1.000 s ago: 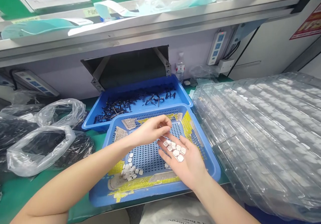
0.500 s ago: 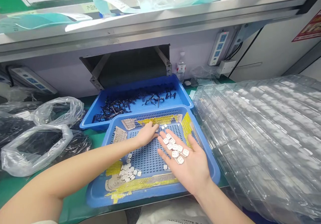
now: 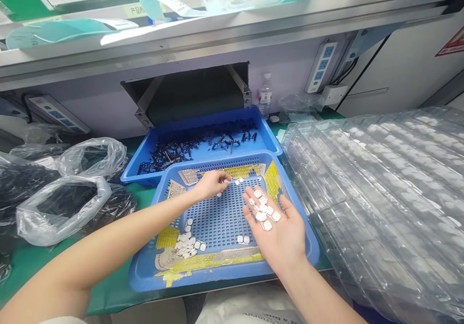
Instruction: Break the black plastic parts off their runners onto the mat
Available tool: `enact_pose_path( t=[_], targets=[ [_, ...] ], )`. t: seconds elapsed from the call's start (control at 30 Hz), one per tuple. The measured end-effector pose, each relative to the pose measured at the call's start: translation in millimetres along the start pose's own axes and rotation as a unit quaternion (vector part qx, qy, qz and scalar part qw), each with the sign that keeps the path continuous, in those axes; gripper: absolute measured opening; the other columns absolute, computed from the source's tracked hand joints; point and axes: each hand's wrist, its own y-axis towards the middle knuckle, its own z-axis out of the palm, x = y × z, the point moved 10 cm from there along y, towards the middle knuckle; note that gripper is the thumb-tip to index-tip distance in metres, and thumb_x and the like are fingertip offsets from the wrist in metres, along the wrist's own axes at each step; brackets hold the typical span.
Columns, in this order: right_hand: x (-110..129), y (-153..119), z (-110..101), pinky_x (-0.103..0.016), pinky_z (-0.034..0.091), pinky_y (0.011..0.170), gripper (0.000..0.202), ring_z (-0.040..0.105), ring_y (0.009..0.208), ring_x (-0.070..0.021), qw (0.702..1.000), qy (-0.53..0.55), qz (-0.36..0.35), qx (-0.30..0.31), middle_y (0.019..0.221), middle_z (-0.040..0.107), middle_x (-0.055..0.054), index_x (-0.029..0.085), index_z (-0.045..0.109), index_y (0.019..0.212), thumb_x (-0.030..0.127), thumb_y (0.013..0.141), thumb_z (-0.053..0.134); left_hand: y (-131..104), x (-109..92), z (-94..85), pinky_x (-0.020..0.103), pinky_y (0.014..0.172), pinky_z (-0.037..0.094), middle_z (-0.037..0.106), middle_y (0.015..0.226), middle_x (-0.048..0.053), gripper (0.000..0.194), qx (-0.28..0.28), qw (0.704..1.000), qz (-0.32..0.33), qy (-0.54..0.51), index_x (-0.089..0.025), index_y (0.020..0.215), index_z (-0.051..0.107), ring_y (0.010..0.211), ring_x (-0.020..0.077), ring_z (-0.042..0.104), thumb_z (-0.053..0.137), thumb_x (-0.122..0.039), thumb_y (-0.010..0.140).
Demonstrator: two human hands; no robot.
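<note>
Open right hand (image 3: 278, 233) bears white pieces (image 3: 267, 225); left hand (image 3: 212, 184) pinches one near the basket's (image 3: 181, 282) twelve o'clock. The label (image 3: 137, 10) "产品" is part-hidden.

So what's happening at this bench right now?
A person holds several small white pieces on the open right hand, palm up, while the fingers of the left hand pinch at a white piece near the far side of the perforated basket. More white pieces lie in its near left corner. Behind it, a blue tray holds black parts.
</note>
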Motion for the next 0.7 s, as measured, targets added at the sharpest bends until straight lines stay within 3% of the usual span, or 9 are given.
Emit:
enact_pose_path(
  t=[0.1,0.2,0.27,0.37,0.47,0.6,0.7],
  targets=[
    [3,2,-6,-0.030,0.050,0.073,0.038,0.052,0.098,-0.0217,0.999,-0.004,-0.016,-0.031,0.107,0.054,-0.016,0.005,0.048,0.111,0.029,0.086,0.033,-17,-22,-24.5,0.021,0.066,0.044,0.059,0.086,0.002,0.017,0.008,0.996,0.034,-0.086,-0.015,0.091,0.053,0.075,0.0118,0.055,0.041,-0.024,0.082],
    [0,3,-5,-0.031,0.052,0.072,0.036,0.054,0.096,-0.0220,0.999,-0.004,-0.008,-0.036,0.105,0.054,-0.017,0.006,0.048,0.110,0.028,0.086,0.032,-40,-65,-45.7,0.019,0.066,0.044,0.058,0.093,0.001,0.022,0.043,0.966,0.149,-0.206,-0.018,0.099,0.050,0.079,0.0105,0.054,0.046,-0.031,0.081],
    [-2,3,-5,-0.033,0.052,0.071,0.034,0.055,0.094,-0.0228,0.999,0.000,-0.002,-0.035,0.104,0.055,-0.017,0.006,0.048,0.109,0.025,0.086,0.031,-45,-79,-52.2,0.019,0.061,0.044,0.057,0.094,0.002,0.031,0.057,0.953,0.185,-0.232,-0.021,0.109,0.045,0.073,0.0104,0.055,0.049,-0.032,0.080],
    [-1,3,-6,-0.034,0.052,0.070,0.030,0.056,0.091,-0.0239,0.999,0.010,-0.008,-0.047,0.099,0.056,-0.017,0.006,0.049,0.106,0.020,0.085,0.032,-26,-46,-40.8,0.019,0.052,0.043,0.058,0.088,0.004,0.033,0.038,0.992,0.068,-0.102,-0.018,0.116,0.038,0.059,0.0095,0.055,0.038,-0.030,0.086],
    [6,4,-7,-0.030,0.054,0.064,0.025,0.058,0.084,-0.0225,0.998,0.018,-0.029,-0.053,0.090,0.058,-0.016,0.005,0.050,0.099,0.015,0.083,0.033,-7,-4,-14.2,0.024,0.060,0.044,0.058,0.078,0.007,0.021,0.044,0.998,-0.027,0.040,-0.009,0.098,0.050,0.065,0.0154,0.057,0.046,-0.022,0.082],
    [13,1,-7,-0.014,0.045,0.039,0.016,0.056,0.061,-0.0135,0.998,-0.007,-0.020,-0.057,0.074,0.055,-0.010,0.008,0.053,0.086,0.008,0.080,0.038,-2,18,18.1,0.029,0.071,0.042,0.058,0.082,0.011,0.009,0.060,0.993,-0.030,0.101,-0.009,0.081,0.055,0.081,0.0222,0.055,0.053,-0.016,0.075],
    [19,-20,0,-0.008,0.031,0.028,0.003,0.043,0.043,-0.0050,0.998,-0.067,0.011,0.011,0.068,0.049,-0.003,0.011,0.053,0.077,0.009,0.077,0.051,-3,19,26.2,0.027,0.068,0.043,0.059,0.076,0.007,0.009,0.081,0.989,-0.025,0.123,-0.011,0.076,0.055,0.076,0.0194,0.056,0.047,-0.014,0.077]
  ],
)
